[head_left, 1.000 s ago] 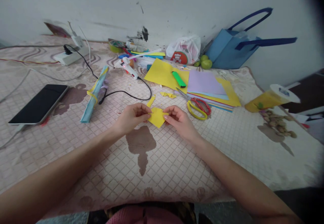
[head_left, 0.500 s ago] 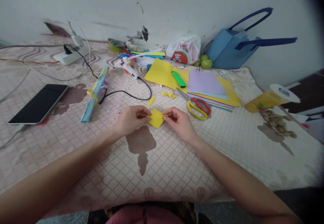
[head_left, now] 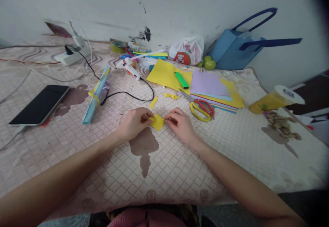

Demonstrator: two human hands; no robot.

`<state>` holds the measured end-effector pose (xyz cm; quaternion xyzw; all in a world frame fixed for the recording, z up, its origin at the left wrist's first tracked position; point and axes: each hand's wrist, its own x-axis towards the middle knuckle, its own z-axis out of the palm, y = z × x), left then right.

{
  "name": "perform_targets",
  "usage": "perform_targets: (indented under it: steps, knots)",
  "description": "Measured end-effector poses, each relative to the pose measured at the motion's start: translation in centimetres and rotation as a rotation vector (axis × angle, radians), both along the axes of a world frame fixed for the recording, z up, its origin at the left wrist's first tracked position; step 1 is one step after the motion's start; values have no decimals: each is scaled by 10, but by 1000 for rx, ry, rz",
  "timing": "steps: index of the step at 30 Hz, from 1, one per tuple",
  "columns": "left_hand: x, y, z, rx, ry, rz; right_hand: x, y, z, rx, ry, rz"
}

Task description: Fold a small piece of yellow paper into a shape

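Note:
A small folded piece of yellow paper (head_left: 157, 122) is between my hands over the patterned tablecloth. My left hand (head_left: 135, 121) pinches its left corner between thumb and fingers. At the right corner is my right hand (head_left: 182, 124), its thumb and fingertips closed at the paper's edge. Just beyond lie a yellow strip (head_left: 153, 102) and some folded yellow scraps (head_left: 171, 96). Scissors (head_left: 200, 110) with red and yellow handles rest to the right of the scraps.
Coloured paper sheets (head_left: 209, 85) carry a green cutter (head_left: 181, 80). A glue gun (head_left: 130, 68) with a black cord lies behind. On the left are a tablet (head_left: 39, 105) and a blue paper roll (head_left: 96, 95); on the right, a yellow cup (head_left: 268, 102).
The small yellow paper has turned slightly and its right corner looks different. My right fingers have shifted a little at that corner; my left hand still pinches the other side.

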<state>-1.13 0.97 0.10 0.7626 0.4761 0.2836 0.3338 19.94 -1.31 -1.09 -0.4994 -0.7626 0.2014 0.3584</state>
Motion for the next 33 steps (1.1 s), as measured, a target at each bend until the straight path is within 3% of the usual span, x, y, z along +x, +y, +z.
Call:
perform_targets:
  steps: [9,20,33]
  knots:
    - [-1,7,-2,-304,-277,-86,1,1,-1,-9,-41,37]
    - [3,1,1,-154,-145,-81,-2,0,-2,-22,-40,119]
    - [-1,6,-4,-161,-176,-120,0,2,-4,-31,-53,147]
